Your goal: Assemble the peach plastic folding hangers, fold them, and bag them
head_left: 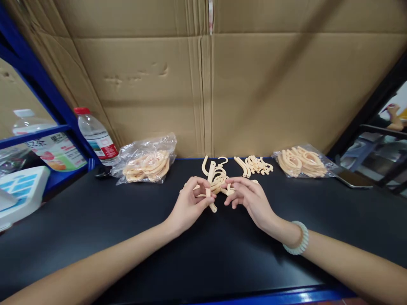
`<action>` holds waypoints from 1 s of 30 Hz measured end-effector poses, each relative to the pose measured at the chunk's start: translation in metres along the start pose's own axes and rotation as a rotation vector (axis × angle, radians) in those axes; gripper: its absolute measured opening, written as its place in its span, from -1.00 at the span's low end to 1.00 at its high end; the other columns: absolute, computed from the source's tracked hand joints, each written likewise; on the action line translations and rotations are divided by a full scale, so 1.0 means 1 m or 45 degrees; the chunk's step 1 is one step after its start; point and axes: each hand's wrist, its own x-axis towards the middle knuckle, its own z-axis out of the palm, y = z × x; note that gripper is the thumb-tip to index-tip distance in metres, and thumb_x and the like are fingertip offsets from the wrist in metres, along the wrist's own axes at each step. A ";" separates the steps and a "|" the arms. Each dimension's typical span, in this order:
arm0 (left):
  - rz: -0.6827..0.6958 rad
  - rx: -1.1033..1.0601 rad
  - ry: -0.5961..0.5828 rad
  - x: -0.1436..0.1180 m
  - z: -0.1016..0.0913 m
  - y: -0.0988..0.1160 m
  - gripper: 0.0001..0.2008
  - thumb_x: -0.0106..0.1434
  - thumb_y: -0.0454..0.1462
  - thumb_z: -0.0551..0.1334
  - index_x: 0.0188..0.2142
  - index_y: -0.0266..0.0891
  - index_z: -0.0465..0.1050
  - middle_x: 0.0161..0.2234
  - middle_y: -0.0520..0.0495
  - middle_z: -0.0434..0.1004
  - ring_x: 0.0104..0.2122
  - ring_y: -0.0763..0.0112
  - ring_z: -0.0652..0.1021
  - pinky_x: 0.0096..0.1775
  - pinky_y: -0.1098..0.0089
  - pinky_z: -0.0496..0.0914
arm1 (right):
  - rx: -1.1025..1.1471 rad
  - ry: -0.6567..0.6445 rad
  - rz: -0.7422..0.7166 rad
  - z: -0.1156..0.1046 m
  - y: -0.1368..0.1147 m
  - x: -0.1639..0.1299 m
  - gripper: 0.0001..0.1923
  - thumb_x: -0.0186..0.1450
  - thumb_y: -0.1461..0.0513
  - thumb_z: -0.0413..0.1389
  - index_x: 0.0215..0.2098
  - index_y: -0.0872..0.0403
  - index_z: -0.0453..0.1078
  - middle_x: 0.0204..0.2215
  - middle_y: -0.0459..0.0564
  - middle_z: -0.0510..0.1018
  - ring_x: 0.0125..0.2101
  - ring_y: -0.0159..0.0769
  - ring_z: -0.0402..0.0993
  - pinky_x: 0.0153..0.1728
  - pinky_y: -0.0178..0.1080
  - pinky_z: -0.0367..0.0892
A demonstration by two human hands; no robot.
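My left hand (191,201) is closed in a pinch on a small beige plastic piece (208,192), held upright between thumb and forefinger. A little to its right, my right hand (251,199) hovers with its fingers bent and apart; I see nothing held in it. Behind both hands lies a loose pile of beige curved plastic parts (218,174), partly hidden by the fingers. One straight beige strip (213,207) pokes out below the left hand's fingertips. On my right wrist is a pale beaded bracelet (299,238).
Clear bags of beige parts lie at the left (148,165) and right (300,162) on the black table (190,267). More loose beige pieces (256,164) sit behind my right hand. A red-capped bottle (98,137) stands back left. A cardboard wall (143,84) closes off the rear.
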 end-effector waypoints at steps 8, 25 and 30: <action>-0.122 -0.087 0.108 -0.002 -0.003 -0.006 -0.75 0.06 -0.29 0.37 -0.24 -0.24 0.44 -0.28 -0.04 0.46 -0.18 0.29 0.53 -0.13 0.30 0.45 | -0.060 -0.015 -0.023 -0.001 0.010 0.000 -0.74 0.07 0.21 0.30 -0.28 0.04 0.40 -0.33 -0.05 0.55 -0.38 -0.34 0.50 -0.38 -0.28 0.47; -0.050 0.024 0.151 -0.004 -0.001 -0.008 -0.81 0.07 -0.27 0.35 -0.47 -0.22 0.32 -0.37 -0.02 0.48 -0.26 0.29 0.52 -0.10 0.24 0.36 | -0.019 -0.122 0.089 -0.005 0.012 0.002 -0.83 0.04 0.22 0.32 -0.45 0.05 0.42 -0.38 -0.10 0.50 -0.32 -0.35 0.43 -0.18 -0.22 0.39; 0.008 0.097 0.123 -0.004 0.000 -0.005 -0.84 0.07 -0.28 0.35 -0.54 -0.22 0.38 -0.38 -0.02 0.49 -0.22 0.24 0.54 -0.07 0.23 0.38 | 0.017 -0.207 0.152 -0.006 0.012 0.002 -0.84 0.12 0.16 0.28 -0.39 0.06 0.44 -0.28 -0.06 0.50 -0.21 -0.31 0.44 -0.14 -0.20 0.40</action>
